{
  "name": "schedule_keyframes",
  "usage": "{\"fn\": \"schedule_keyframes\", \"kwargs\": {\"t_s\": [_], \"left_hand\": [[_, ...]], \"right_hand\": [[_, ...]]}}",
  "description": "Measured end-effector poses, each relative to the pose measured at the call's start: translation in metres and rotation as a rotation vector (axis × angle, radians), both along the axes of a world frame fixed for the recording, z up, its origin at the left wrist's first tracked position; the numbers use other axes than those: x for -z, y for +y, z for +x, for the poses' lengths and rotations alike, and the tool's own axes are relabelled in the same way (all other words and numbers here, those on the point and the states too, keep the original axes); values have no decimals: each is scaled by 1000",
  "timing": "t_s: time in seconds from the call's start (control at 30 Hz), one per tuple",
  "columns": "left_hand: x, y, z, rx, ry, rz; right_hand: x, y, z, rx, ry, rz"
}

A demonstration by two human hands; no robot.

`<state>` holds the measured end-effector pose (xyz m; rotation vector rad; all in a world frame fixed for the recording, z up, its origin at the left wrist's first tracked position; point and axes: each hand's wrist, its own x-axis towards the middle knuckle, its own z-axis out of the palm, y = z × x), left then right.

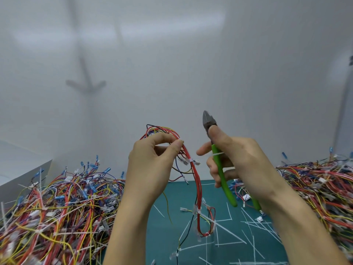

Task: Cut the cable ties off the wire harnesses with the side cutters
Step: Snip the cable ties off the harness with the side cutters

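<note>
My left hand (152, 165) pinches a wire harness (196, 180) of mostly red wires near its top loop and holds it up above the green mat (172, 217). The harness hangs down to the mat, with white cable ties (198, 211) still around its lower part. My right hand (235, 163) grips the green-handled side cutters (219, 165), whose grey jaws point upward and look closed. A thin white cable tie (217, 154) lies pinched against the handle under my right fingers. The cutters are a short way right of the harness, not touching it.
A large tangled heap of harnesses (57, 207) covers the left side, and another heap (321, 192) lies on the right. Several cut white ties (229, 232) are scattered over the mat. A white box (21, 169) stands at the far left. A white wall rises behind.
</note>
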<state>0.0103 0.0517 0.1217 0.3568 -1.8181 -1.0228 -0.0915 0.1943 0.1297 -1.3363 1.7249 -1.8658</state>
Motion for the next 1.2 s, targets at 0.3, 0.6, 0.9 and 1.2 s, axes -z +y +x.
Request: {"fn": "schedule_keyframes", "kwargs": {"t_s": [0.3,0.6,0.9,1.2], "left_hand": [[4,-5,0,-98,-23,11],[2,0,-2,25,-50,60],[1,1,4,-103,-131,-29],[-8,22,3,21,-160,-142]], "right_hand": [[3,1,0,60,224,147],[11,-14,2,323,205,50],[14,-19,-5,296,-177,-117],[13,-20,-3,290,-251,-252]]}}
